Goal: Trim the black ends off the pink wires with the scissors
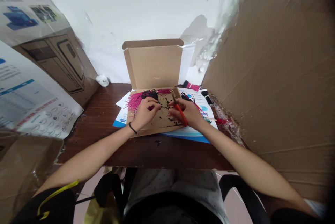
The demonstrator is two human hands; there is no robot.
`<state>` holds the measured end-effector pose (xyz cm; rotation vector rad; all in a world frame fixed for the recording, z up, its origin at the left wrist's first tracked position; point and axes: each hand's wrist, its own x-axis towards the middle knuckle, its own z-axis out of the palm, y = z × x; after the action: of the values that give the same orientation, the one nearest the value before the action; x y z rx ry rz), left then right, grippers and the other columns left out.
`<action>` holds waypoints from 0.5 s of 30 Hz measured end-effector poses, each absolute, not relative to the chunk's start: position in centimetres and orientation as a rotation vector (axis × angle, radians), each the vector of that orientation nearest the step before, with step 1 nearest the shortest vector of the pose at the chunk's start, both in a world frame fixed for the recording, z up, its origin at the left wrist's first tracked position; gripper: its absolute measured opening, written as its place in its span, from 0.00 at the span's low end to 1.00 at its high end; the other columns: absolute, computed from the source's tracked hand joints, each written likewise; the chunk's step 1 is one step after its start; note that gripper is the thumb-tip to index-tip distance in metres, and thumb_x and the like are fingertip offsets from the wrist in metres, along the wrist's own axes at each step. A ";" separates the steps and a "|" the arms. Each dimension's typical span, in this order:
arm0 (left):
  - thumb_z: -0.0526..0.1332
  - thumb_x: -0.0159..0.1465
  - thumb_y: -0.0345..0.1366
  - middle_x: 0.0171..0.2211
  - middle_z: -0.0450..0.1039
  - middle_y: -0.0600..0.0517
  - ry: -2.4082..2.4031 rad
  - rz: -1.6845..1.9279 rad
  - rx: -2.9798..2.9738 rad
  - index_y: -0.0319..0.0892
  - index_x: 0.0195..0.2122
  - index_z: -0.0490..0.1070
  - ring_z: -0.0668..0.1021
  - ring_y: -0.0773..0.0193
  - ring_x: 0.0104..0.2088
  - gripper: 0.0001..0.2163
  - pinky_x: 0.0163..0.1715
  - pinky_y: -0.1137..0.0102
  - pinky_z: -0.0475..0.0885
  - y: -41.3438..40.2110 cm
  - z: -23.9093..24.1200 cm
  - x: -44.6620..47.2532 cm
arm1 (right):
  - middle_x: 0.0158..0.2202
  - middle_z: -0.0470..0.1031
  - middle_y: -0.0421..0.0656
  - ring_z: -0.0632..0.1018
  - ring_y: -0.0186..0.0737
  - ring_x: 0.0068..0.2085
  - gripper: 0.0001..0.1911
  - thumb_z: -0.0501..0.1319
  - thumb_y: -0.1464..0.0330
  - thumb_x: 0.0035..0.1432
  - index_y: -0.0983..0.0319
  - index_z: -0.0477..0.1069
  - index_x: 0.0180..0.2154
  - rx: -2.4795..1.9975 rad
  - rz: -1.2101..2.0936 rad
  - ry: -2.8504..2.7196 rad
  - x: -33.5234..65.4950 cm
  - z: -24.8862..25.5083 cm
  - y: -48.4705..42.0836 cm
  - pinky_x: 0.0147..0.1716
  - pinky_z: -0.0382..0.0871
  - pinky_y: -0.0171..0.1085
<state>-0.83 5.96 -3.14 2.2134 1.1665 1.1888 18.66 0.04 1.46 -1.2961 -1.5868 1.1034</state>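
Observation:
My left hand (pixel 145 111) is over the left half of an open cardboard box (pixel 151 126), thumb and fingers pinched together. Something small and dark seems to be in the pinch, too small to name. Scissors with red handles (pixel 181 115) are gripped in my right hand (pixel 188 111), their blades pointing up and away. Pink wire-like strands (pixel 134 101) lie in the box's left side, beside a bunch of black strands (pixel 149 94). Small dark bits (pixel 171 115) are scattered over the cardboard near the scissors.
Printed sheets (pixel 193 136) lie under the box on the dark wooden table (pixel 96 112). A pink bundle (pixel 193 86) and a black bundle (pixel 207 97) rest at the back right. Large cartons (pixel 274 70) wall in the right; a crumpled white wad (pixel 102 80) sits back left.

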 end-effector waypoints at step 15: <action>0.55 0.64 0.38 0.30 0.72 0.49 1.376 1.090 2.501 0.43 0.24 0.69 0.71 0.59 0.37 0.12 0.43 0.60 0.66 8.8 -3.2 -3.0 | 0.27 0.75 0.42 0.76 0.37 0.30 0.15 0.63 0.56 0.51 0.60 0.67 0.33 -1.186 1.003 -1.604 22.4 2.0 2.6 0.32 0.70 0.39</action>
<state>-2.98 8.85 -3.17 2.5010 1.3755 1.0900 22.35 2.58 2.04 -1.1858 -1.6043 1.0026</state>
